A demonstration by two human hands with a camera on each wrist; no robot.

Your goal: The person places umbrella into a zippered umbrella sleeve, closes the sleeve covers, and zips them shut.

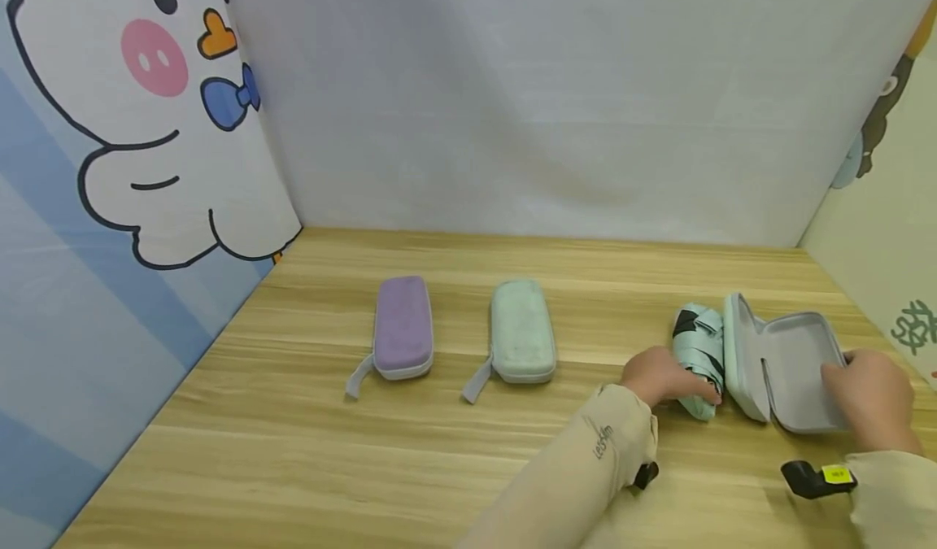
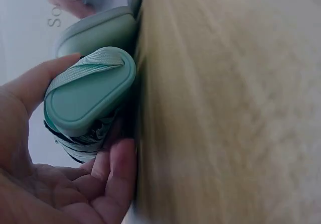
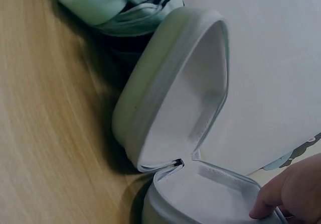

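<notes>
A compact folding umbrella (image 1: 700,346), mint with black patches and a wrist strap, lies on the table at the right. My left hand (image 1: 656,376) grips it, with thumb and fingers on opposite sides in the left wrist view. Right beside the umbrella stands an unzipped mint hard case (image 1: 799,370), spread wide with its pale grey lining showing. My right hand (image 1: 874,398) pinches the rim of the case's right half. In the right wrist view, the lining (image 3: 185,98) holds nothing that I can see.
A closed purple zip case (image 1: 404,325) lies left of centre on the wooden table (image 1: 293,451). Near the middle is a closed mint zip case (image 1: 523,333). Both have grey pull loops. A white cloth wall (image 1: 549,110) stands behind, with printed side panels.
</notes>
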